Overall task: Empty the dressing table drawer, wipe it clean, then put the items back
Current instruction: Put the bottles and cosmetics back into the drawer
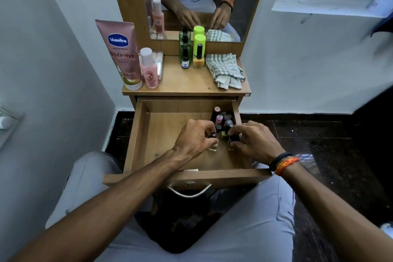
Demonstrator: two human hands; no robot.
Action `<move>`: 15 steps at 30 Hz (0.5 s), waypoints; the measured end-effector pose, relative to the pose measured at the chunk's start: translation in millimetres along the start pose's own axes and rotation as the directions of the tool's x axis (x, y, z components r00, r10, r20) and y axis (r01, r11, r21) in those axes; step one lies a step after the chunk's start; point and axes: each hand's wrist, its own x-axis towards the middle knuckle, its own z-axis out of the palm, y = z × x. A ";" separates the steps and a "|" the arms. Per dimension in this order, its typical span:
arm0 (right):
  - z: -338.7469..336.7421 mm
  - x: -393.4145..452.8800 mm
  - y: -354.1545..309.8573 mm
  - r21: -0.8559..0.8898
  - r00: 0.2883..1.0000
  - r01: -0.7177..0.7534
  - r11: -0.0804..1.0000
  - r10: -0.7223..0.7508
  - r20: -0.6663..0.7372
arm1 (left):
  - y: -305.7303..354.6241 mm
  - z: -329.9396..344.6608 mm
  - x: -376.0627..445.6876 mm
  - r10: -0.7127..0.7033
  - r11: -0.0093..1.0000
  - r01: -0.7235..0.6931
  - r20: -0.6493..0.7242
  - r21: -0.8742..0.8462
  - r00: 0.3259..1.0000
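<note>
Our left hand pinches a small bottle; our right hand grips another. Beyond both, remaining bottles cluster in the drawer corner, apparently awaiting removal.

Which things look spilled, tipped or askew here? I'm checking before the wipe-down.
Nothing looks spilled or damaged. The small bottles are jumbled in the drawer's right rear corner, and the checked cloth lies crumpled on the tabletop.

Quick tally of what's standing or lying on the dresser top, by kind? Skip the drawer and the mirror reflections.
Tubes: 1, the pink Vaseline tube
Bottles: 5, pink bottle, green pump bottle, small dropper bottle, lime-capped bottle, yellow nail polish
Clear boxes: 1, clear box
Cloths: 1, checked cloth
Total: 8
</note>
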 end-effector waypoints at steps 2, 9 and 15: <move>4.9 1.4 3.4 -0.013 1.000 0.018 1.000 -0.018 0.000 | 0.8 3.7 1.8 -0.005 1.000 0.005 -0.007 0.006 1.000; 9.0 4.1 3.4 -0.058 0.999 0.039 0.998 -0.041 -0.032 | 5.7 10.5 9.4 -0.007 0.999 0.008 -0.054 0.031 0.999; 13.1 7.0 3.4 -0.085 0.999 0.034 0.996 -0.036 -0.014 | 6.6 17.3 11.0 0.000 1.000 0.001 -0.067 0.023 0.998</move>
